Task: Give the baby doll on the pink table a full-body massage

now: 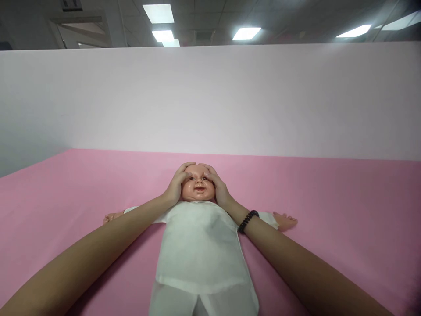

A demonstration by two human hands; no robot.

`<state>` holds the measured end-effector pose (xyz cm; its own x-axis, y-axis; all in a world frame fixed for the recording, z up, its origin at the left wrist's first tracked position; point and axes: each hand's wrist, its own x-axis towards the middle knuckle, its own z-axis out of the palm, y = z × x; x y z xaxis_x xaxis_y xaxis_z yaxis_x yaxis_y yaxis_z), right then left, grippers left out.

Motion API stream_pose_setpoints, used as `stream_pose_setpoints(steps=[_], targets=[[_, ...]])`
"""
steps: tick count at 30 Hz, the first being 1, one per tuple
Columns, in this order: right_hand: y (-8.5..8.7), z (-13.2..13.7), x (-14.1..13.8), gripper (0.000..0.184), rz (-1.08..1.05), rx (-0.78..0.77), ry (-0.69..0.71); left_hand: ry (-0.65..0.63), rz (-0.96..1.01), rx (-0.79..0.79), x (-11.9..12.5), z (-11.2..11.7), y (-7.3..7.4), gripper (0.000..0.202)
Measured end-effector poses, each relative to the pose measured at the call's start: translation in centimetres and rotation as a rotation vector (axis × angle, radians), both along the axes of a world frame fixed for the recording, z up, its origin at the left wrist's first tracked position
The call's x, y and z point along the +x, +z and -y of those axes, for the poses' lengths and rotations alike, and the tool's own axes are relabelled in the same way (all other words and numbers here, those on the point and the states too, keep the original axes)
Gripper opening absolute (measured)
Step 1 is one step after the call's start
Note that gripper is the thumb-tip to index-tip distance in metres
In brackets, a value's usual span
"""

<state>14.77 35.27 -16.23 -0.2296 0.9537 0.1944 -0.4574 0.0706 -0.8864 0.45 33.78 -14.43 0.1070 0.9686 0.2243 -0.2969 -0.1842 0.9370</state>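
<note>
A baby doll (200,245) in white long-sleeved clothes lies on its back on a pink surface (329,197), arms stretched out to both sides. My left hand (176,185) cups one side of its head, the thumb resting near the doll's eye. On the opposite side, my right hand (219,185) holds the head the same way, fingers curving over the top. A black beaded bracelet (247,221) circles my right wrist. My forearms pass over the doll's sleeves and hide part of them. The doll's feet are out of view.
Behind the pink surface stands a white wall panel (230,101), and another pale panel (26,118) borders the left side. Beyond the top edge are lit ceiling lamps (158,13) and a door frame (80,33).
</note>
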Motion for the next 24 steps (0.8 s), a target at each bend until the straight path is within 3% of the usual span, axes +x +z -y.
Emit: stream_pose_setpoints(steps=[11,24], targets=[[0.12,0.10,0.21,0.047,0.077,0.029,-0.026,0.008,-0.084,0.023,-0.49,-0.42,-0.42,0.048],[-0.41,-0.36,0.01,0.039,-0.026,0.007,0.006,0.002,0.035,-0.002,0.26,0.32,0.42,0.041]])
